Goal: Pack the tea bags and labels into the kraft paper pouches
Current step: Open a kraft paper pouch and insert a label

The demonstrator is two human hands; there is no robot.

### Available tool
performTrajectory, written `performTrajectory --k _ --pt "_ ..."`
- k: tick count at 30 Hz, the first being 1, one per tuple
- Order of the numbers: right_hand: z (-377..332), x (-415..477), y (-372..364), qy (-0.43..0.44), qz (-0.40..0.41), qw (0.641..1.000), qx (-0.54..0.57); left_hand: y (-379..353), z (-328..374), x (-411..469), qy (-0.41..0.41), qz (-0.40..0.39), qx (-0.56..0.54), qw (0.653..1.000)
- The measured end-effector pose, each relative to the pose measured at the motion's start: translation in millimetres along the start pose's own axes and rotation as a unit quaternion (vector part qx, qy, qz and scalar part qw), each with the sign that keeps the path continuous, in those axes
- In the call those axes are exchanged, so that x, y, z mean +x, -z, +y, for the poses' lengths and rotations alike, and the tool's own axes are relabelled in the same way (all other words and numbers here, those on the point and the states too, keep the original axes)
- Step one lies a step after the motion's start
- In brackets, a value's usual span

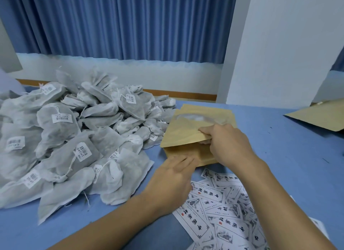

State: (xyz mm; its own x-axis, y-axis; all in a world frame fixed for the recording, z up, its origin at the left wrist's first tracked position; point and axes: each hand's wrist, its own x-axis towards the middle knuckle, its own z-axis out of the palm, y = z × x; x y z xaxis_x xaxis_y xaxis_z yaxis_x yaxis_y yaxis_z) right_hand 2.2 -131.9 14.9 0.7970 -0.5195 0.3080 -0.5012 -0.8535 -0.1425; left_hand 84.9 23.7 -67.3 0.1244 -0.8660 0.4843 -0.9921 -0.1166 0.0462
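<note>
Because the right hand (229,144) pinches only the near edge of the top pouch (189,130) at the middle of the worktop (283,166), with the left hand (173,177) flat on the stack (188,153) beneath, a second pouch may cling and lift.

I am finding the tea bag heap (74,138) crowding nine to eleven o'clock of the pouch stack (186,134), just beside its left edge. At six o'clock the labels (223,212) are covering the surface. Bare blue table (288,156) is lying open toward three o'clock, with more kraft sheets (320,117) sitting at two.
</note>
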Motion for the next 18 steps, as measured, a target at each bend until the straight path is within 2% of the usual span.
performTrajectory --k 3,6,8,10,14,16,18 --pt "-1.2 -2.1 2.3 -0.013 0.002 1.000 -0.013 5.7 -7.2 -14.1 0.011 0.074 0.050 0.996" --pt "2.0 -2.8 4.6 -0.025 0.005 1.000 -0.008 16.7 -10.6 -17.0 0.085 0.095 0.101 0.987" --pt "2.1 -3.5 5.3 -0.030 0.001 0.999 -0.016 30.8 -14.6 -16.4 0.165 0.027 0.159 0.973" --pt "-1.5 -4.1 5.1 -0.031 -0.006 0.999 -0.034 41.8 -17.2 -19.0 0.243 -0.083 0.206 0.944" --pt "-3.8 -3.5 4.9 -0.035 -0.006 0.998 -0.051 39.7 -29.6 -33.1 0.319 -0.182 0.169 0.915" --pt "-1.9 -3.3 6.6 -0.039 -0.011 0.998 -0.042 44.6 -31.7 -33.8 0.318 -0.202 0.146 0.914" --pt "-0.8 -3.6 6.8 -0.042 -0.009 0.998 -0.041 51.3 -29.2 -30.5 0.299 -0.169 0.132 0.930"
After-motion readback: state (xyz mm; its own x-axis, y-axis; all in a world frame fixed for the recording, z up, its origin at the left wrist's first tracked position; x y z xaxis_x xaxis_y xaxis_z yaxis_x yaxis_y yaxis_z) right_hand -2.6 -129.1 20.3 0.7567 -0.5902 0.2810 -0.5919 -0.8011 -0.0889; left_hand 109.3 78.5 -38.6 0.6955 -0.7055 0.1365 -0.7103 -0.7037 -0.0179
